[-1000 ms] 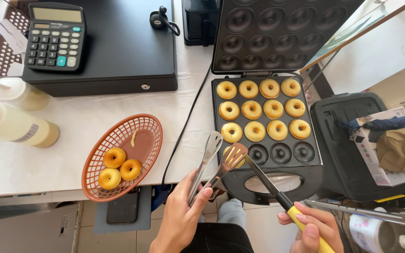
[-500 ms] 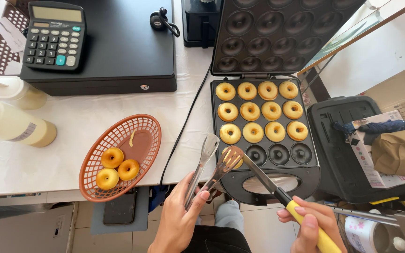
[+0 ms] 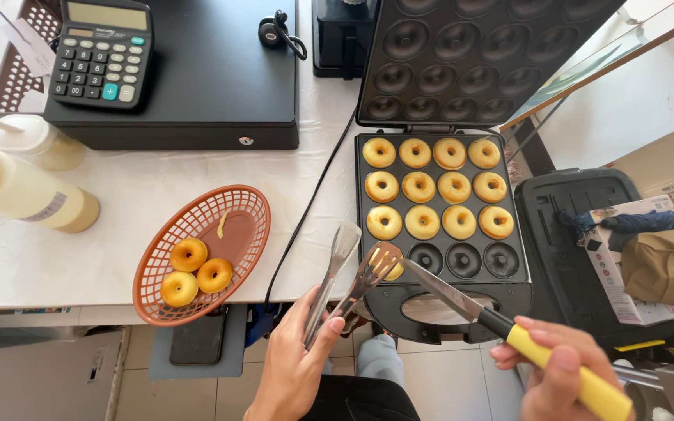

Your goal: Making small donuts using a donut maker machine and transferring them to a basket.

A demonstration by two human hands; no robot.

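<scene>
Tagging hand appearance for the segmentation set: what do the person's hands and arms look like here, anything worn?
Both bare: no gloves, rings, watch or sleeves in view. The left hand shows with its wrist and a bit of forearm reaching the bottom edge. The right hand is cut off by the frame, so only fingers and part of the back show. Nails short, unpainted.

A bright stall corner seen from above.
A white-covered surface (image 3: 157,226) fills the left; a pale tiled floor (image 3: 438,382) shows at the near edge below it. A black bin (image 3: 579,257) stands to the right, and a sunlit white wall (image 3: 649,86) lies far right.
</scene>
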